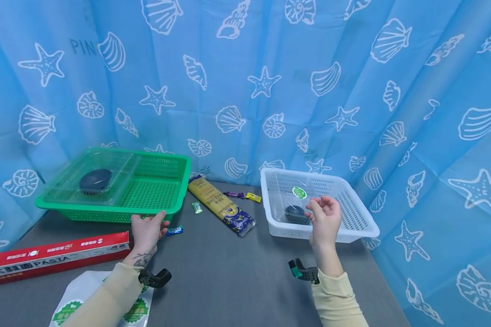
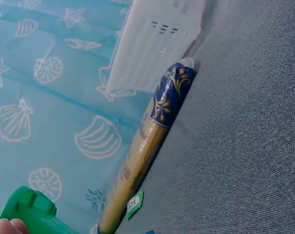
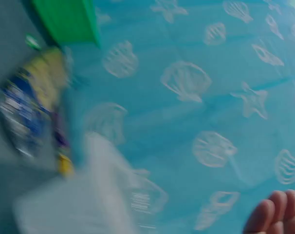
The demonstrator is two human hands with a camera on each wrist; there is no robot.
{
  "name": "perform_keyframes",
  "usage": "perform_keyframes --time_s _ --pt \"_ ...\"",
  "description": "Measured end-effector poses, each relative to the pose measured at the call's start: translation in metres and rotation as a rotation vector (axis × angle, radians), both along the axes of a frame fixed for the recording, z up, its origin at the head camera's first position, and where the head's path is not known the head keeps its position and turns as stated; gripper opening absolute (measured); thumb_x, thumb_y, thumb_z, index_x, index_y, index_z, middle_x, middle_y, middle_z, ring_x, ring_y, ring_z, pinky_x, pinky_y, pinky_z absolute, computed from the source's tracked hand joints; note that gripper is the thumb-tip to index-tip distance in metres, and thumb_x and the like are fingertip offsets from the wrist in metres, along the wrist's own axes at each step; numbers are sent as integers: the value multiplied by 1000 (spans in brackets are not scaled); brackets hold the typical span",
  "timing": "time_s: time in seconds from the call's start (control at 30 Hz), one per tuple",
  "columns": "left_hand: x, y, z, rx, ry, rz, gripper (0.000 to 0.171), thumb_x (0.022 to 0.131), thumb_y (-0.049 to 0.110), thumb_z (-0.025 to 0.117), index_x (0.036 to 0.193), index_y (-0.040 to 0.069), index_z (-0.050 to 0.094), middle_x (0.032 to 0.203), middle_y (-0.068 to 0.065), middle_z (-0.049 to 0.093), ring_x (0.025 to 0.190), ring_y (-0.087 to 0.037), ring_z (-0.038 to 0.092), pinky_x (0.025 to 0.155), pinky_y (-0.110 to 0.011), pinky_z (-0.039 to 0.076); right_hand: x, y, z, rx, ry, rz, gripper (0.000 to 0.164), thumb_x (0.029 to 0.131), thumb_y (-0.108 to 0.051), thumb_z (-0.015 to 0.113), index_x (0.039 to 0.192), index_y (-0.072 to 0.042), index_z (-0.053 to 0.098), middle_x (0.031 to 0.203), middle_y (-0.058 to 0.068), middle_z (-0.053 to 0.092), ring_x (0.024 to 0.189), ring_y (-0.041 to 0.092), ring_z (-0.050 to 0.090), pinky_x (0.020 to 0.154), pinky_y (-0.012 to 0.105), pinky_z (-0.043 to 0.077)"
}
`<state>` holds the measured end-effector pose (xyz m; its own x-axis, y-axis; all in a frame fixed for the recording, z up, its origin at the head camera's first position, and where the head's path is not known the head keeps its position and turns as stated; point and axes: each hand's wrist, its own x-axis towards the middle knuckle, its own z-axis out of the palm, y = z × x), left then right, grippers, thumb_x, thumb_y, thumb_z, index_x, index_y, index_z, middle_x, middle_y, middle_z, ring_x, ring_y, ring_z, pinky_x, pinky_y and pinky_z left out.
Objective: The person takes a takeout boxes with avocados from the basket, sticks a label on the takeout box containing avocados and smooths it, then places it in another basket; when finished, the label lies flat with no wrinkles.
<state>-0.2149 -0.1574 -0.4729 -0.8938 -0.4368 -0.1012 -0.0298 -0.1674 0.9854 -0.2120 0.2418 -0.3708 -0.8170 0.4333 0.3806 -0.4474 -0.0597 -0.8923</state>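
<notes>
My left hand [image 1: 146, 234] grips the near rim of a green basket [image 1: 155, 190]; its fingertips [image 2: 13, 226] show against the green rim in the left wrist view. Inside the basket sits a clear plastic box [image 1: 122, 163] with a dark round thing [image 1: 95, 180] in it. My right hand [image 1: 325, 220] hovers at the near side of a white basket [image 1: 358, 211], its fingers loosely bent and nothing between them. That basket holds clear plastic with a green round label [image 1: 299, 192] and a dark ribbed thing [image 1: 296, 214], partly hidden by the hand.
Between the baskets lies a yellow and blue noodle packet [image 1: 221, 202]. Near it are small purple [image 1: 234, 195], yellow [image 1: 253, 197], green [image 1: 197, 207] and blue [image 1: 174, 230] wrapped sweets. A red pasta box [image 1: 57, 256] and a white bag [image 1: 141, 313] lie at left. A blue curtain [image 1: 245, 91] hangs behind.
</notes>
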Motion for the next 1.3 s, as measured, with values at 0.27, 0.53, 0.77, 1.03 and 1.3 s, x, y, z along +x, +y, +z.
perform_keyframes --time_s 0.27,0.53,0.77,1.03,1.3 --pt "-20 -9 -34 -8 41 36 73 66 52 66 118 22 23 100 -16 55 74 -23 62 57 -33 52 10 3 -91 -268 70 79 27 77 -1 61 96 -7 43 80 7 51 61 17 55 47 26 46" --pt "11 2 18 5 -16 -19 69 73 45 64 119 17 20 103 -18 53 75 -20 61 63 -35 52 18 -10 -95 -184 -201 -134 32 77 -21 65 92 -11 39 74 1 52 55 9 53 44 21 44" --pt "6 0 5 12 8 -23 71 70 48 65 119 19 22 103 -20 54 74 -20 61 60 -33 52 -9 10 -119 -104 -304 -230 38 73 -38 67 92 -9 48 73 1 56 53 8 51 42 21 44" --pt "37 5 47 0 -185 -252 61 80 47 54 120 12 25 96 -9 52 66 -13 59 58 -27 51 -28 20 -137 -41 -375 -284 43 71 -44 67 92 -11 51 73 4 54 54 9 51 39 16 40" --pt "58 -34 101 -248 387 -413 14 91 17 43 104 11 42 81 -2 55 65 -12 56 52 -26 49 -28 20 -137 -38 -362 -285 42 71 -45 66 93 -12 52 78 5 55 56 10 52 40 15 41"
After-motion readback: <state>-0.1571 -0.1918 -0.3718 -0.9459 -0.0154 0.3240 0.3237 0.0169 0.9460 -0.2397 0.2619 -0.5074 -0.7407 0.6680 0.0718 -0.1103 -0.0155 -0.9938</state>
